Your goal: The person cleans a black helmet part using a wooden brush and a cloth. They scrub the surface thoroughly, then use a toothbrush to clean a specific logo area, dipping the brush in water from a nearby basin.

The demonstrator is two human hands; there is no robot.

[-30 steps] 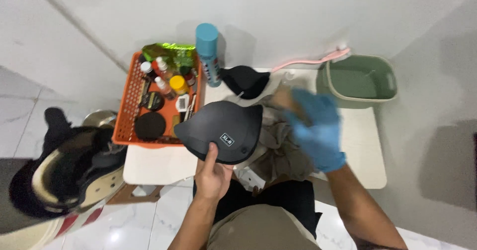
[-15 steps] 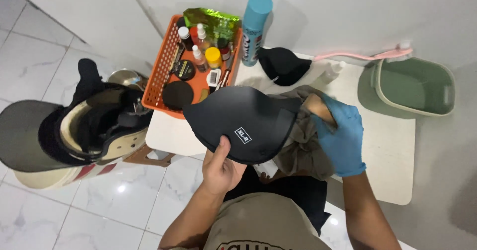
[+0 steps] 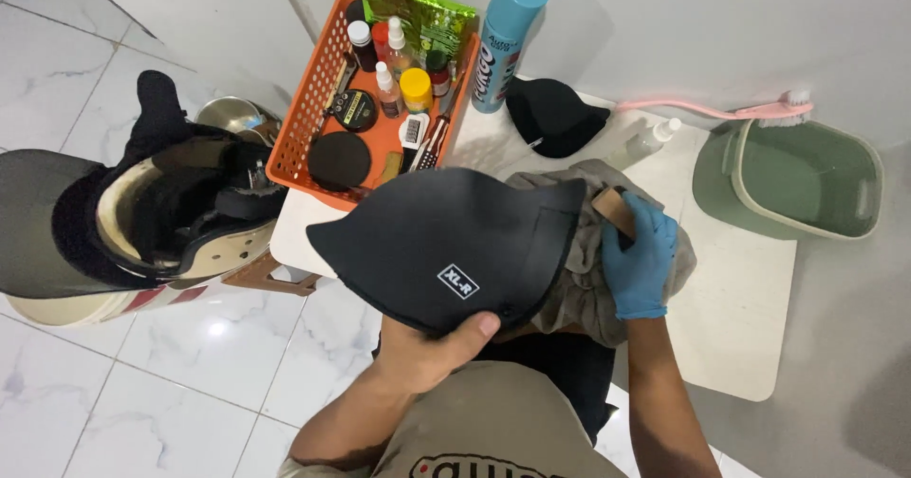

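My bare left hand (image 3: 425,348) grips the near edge of a large black helmet pad (image 3: 446,250) with a small white label, held flat over the table's front. My right hand (image 3: 639,255), in a blue glove, holds a small brown brush (image 3: 615,208) against the pad's right edge. Under both lies a crumpled grey cloth (image 3: 588,279). A second, smaller black pad (image 3: 552,115) lies farther back on the table.
An orange basket (image 3: 296,134) of small bottles and tins stands at the table's back left beside a tall blue spray can (image 3: 505,37). A green basin (image 3: 805,179) and pink long-handled brush (image 3: 721,110) are at right. A helmet shell (image 3: 142,217) sits on the floor at left.
My gloved right hand came down from above the table to the pad's right edge with the brush. The view shifted left and down; the pad stays in my left hand.
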